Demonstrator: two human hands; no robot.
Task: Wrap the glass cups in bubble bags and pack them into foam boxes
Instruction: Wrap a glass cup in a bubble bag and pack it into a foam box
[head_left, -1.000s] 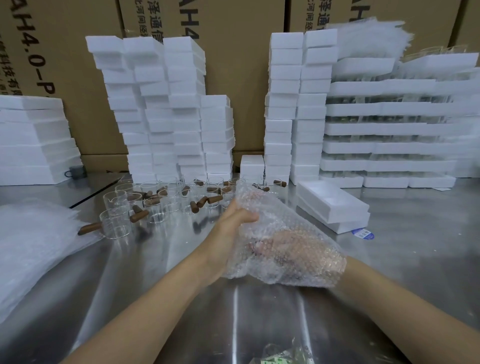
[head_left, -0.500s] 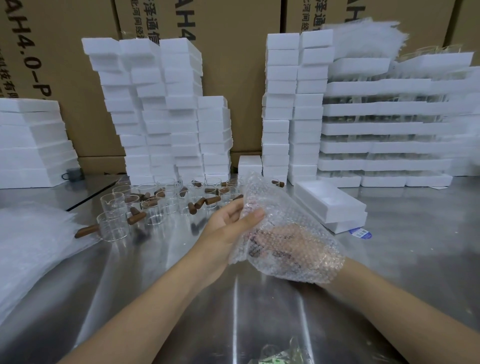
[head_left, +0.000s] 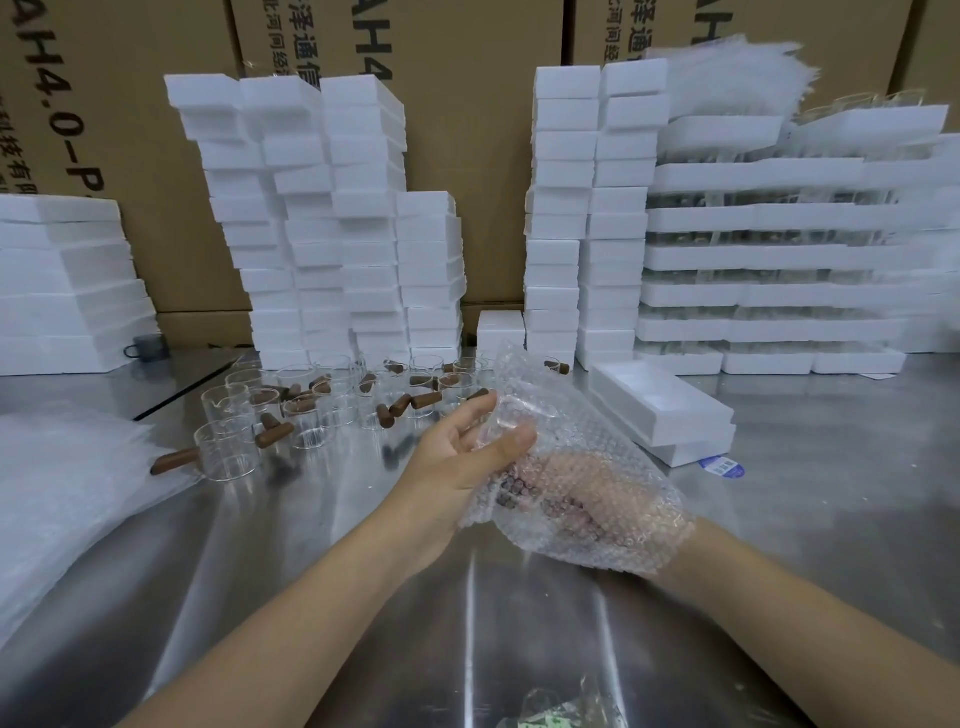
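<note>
At my far left, a loose pile of bubble bags (head_left: 62, 493) lies on the steel table (head_left: 831, 545). Just past it stand the bare glass cups (head_left: 228, 452) with their brown wooden handles, crowded together in front of the tall stacks of white foam boxes (head_left: 332, 223) and the cartons (head_left: 467, 130) behind them.

My left hand (head_left: 462, 462) is raised above the table in the middle. Its thumb is pressed on the near edge of one bubble bag (head_left: 571, 431) and its fingers are curled behind the film, so it pinches that edge.

My right hand (head_left: 592, 493) is inside the bag up to the wrist. Brown patches show through the bubbles beside it (a cup's handle, by the colour). The film blurs my fingers too much to tell whether they are closed on anything.

To the right, an uncovered foam box (head_left: 665, 415) lies on the table, with a small blue label (head_left: 724, 466) just beside it.
</note>
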